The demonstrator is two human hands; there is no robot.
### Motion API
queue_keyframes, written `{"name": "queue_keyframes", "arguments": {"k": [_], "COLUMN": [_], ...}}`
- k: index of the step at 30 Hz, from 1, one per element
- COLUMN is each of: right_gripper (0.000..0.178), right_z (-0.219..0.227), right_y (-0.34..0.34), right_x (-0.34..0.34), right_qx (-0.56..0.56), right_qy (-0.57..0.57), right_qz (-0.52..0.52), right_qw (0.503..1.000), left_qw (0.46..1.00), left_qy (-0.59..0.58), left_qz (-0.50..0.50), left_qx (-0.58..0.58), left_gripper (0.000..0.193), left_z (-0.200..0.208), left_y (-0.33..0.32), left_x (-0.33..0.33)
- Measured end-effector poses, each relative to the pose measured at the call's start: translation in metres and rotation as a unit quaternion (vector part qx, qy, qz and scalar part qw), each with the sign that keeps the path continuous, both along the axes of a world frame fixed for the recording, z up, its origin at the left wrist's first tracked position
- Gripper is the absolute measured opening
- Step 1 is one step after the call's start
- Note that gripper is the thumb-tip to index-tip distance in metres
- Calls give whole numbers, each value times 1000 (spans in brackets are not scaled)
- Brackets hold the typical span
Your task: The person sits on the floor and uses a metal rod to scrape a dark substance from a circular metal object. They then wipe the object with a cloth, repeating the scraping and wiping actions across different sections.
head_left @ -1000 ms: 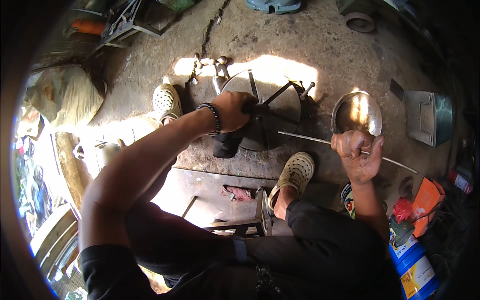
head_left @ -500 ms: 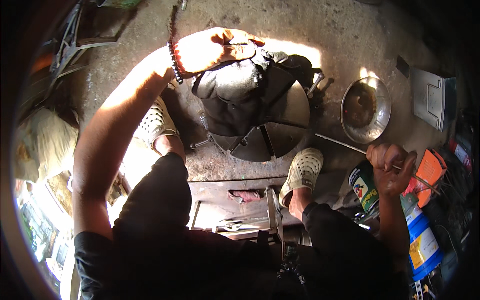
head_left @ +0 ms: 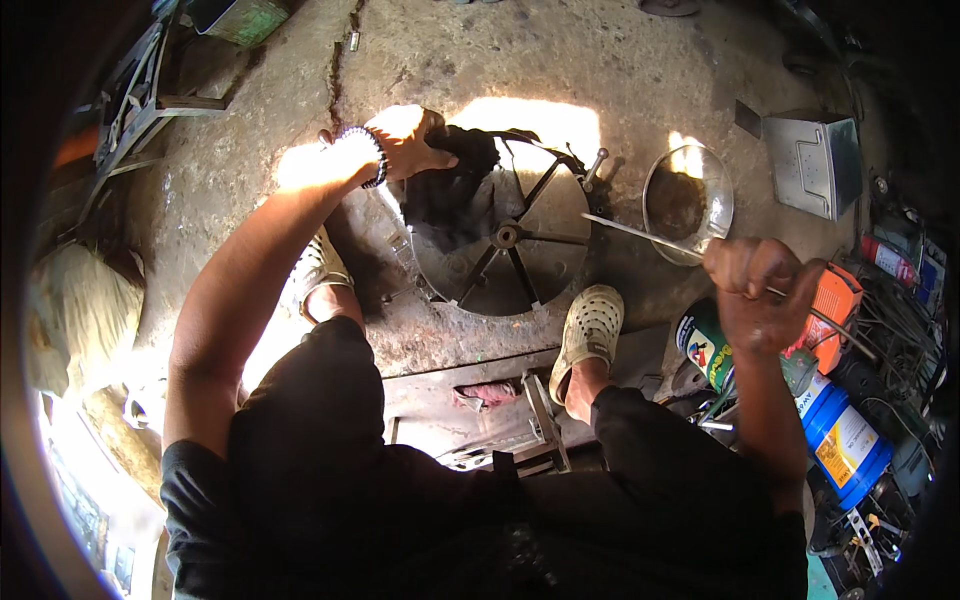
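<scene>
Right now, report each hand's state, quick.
Left hand: closed on a black cloth.
Right hand: closed around a thin metal rod.

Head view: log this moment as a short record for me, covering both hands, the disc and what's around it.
Left hand: holding bunched black cloth
Right hand: closed around a thin metal rod, an end showing on each side
Slotted disc: round, dark radial slots, cloth over its upper-left part
Rod tip: near the disc's right edge; contact unclear
Right of disc: shallow metal pan, then metal box
Lower right: blue bucket
Right foot: in a cream clog
</scene>
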State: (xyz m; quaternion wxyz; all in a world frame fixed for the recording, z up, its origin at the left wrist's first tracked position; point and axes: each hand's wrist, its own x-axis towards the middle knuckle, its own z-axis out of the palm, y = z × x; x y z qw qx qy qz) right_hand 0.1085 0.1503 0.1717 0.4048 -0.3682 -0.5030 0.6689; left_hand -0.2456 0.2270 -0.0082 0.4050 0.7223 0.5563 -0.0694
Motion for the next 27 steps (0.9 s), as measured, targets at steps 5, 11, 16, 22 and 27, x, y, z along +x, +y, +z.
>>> {"name": "queue_keyframes", "arguments": {"k": [5, 11, 16, 22, 27], "right_gripper": [68, 68, 71, 69, 68], "right_z": [-30, -50, -70, -80, -87], "right_y": [-5, -1, -5, -7, -2], "right_x": [-42, -54, -44, -43, -53], "right_qx": [24, 35, 34, 69, 0], "right_qy": [40, 5, -10, -63, -47], "right_qz": [21, 68, 45, 48, -2], "right_qw": [999, 997, 998, 994, 999], "left_qw": [980, 974, 961, 971, 975], "left_qy": [-198, -205, -251, -206, -187], "left_qz": [-22, -81, -100, -108, -99], "left_qx": [-2, 52, 66, 46, 63], "left_gripper": [47, 29, 26, 28, 37], "left_z": [-12, -5, -11, -4, 1], "left_y": [-20, -6, 1, 5, 5], "left_x": [1, 25, 34, 48, 42]}}
